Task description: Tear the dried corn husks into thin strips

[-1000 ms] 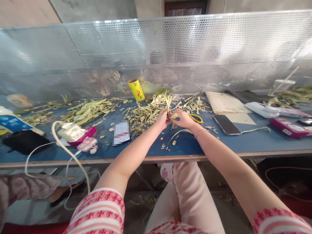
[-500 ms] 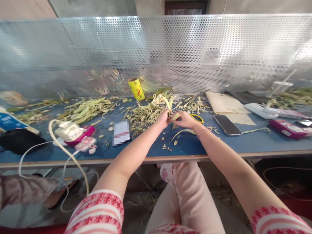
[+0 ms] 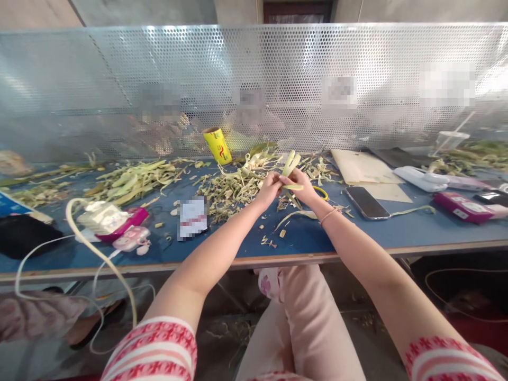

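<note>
Both hands meet over the blue table, pinching pale green leaf strips [image 3: 291, 163] that look like dried plant leaves or husk. My left hand [image 3: 270, 188] is closed, its fingertips at the base of the strips. My right hand [image 3: 300, 185] is closed on them from the other side, with one strip end crossing over its fingers and another hanging below. Just behind and left of the hands lies a heap of shredded plant scraps [image 3: 226, 193]. A yellow ring [image 3: 323, 193], perhaps a tape roll, sits partly hidden behind my right hand.
A yellow tube [image 3: 217, 145] stands tilted before the perforated metal screen [image 3: 278, 79]. Longer leaves [image 3: 137, 182] are piled left. A phone [image 3: 367, 203], cardboard [image 3: 365, 168] and a magenta box [image 3: 462, 207] lie right. A cable [image 3: 107, 248] drapes over the front edge at left.
The strips between my hands have turned and spread, standing more to the right. My fingertips have shifted their hold. The view has swung slightly right.
</note>
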The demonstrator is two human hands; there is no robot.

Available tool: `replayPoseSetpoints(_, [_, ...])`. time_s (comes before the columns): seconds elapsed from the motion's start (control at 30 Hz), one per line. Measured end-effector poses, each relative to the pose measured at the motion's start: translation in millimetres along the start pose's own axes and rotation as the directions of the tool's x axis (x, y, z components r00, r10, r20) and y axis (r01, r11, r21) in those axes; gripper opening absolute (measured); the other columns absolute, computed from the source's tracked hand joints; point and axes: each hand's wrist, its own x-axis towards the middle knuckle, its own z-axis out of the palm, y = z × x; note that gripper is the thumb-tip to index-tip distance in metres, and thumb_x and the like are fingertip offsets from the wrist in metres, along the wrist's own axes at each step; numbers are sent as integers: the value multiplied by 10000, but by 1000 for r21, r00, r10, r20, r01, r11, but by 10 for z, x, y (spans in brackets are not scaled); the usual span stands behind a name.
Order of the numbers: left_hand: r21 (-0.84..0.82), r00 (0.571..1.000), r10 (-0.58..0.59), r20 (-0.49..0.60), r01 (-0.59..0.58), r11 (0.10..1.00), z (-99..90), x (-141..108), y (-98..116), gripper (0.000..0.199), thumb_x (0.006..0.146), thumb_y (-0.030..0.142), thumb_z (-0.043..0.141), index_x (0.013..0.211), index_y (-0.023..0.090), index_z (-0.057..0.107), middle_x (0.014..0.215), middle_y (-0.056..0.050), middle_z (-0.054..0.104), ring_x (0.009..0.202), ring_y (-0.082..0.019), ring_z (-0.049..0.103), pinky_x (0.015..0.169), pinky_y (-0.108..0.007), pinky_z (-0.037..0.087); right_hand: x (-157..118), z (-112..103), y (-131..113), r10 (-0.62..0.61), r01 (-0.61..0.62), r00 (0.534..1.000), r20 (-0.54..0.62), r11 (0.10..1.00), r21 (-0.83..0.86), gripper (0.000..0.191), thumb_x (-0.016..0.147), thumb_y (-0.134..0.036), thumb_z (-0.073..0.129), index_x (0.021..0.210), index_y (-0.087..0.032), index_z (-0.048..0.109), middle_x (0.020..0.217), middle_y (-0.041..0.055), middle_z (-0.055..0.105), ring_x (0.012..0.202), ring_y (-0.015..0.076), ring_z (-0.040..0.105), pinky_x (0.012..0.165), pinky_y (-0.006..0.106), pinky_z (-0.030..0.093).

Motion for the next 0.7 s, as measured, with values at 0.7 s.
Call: replayPoseSetpoints(0.7, [35,947,250,-203,-248,968,147,-131,21,103,903,290,554,837,212,544,686,23,465,602,-101,449,614,-222,388,-41,254,-29,-49,54,968,-247,998,12,412,935,-615,329,899,-235,486,644,-5,463,616,147,466,580,271,424])
